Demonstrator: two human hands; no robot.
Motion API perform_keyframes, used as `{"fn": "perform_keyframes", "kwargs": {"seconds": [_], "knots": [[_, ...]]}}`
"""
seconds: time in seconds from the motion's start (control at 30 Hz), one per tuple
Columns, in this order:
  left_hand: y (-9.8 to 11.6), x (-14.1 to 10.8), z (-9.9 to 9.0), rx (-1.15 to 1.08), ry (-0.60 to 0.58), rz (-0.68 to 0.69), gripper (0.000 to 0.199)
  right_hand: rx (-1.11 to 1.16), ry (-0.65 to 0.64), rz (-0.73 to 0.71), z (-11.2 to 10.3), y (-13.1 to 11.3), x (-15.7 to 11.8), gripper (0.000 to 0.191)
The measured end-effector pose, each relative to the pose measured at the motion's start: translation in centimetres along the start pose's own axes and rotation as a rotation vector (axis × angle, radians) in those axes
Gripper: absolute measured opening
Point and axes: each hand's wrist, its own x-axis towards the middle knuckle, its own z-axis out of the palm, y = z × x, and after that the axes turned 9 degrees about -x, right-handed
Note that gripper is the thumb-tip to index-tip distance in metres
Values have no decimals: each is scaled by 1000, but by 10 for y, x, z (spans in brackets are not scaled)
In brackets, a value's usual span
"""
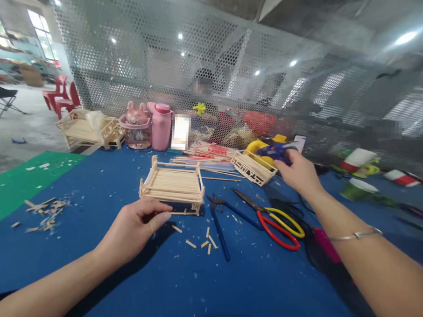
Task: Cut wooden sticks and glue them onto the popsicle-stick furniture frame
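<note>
A small bed built of thin wooden sticks stands on the blue tabletop in front of me. My left hand is closed at its lower front edge, thumb and forefinger pinching by the low front rail. Off to the right, my right hand is wrapped round a dark blue glue gun, which the fingers partly hide. A second stick piece with a patterned side lies just left of that hand. Blue-handled pliers and scissors with red and yellow handles lie between my arms.
Short stick offcuts lie before the bed, with more scraps at left. Behind are a larger stick bed, a pink jug, a clear pink-lidded bottle and loose sticks. A perforated metal screen rises beyond.
</note>
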Motion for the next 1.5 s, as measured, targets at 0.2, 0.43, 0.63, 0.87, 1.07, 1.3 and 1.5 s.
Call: {"fn": "perform_keyframes", "kwargs": {"seconds": [0.2, 0.43, 0.63, 0.87, 1.07, 1.3, 1.5], "knots": [[-2, 1, 4, 42, -52, -15, 20, -321, -135, -10, 39, 6, 16, 26], [-1, 9, 15, 85, -46, -3, 18, -353, -136, 79, 26, -36, -7, 41], [0, 13, 25, 157, 26, -46, 21, 196, -37, -250, -7, -114, -65, 44], [-5, 16, 28, 209, 31, -93, 21, 610, -283, -244, 27, -149, -104, 50], [-4, 18, 35, 236, 62, -114, 20, 632, -358, -202, 31, -150, -113, 47], [-5, 18, 36, 266, 54, -106, 19, 635, -365, -229, 30, -148, -114, 44], [-6, 18, 37, 284, 51, -124, 18, 639, -342, -216, 33, -148, -115, 43]]}}
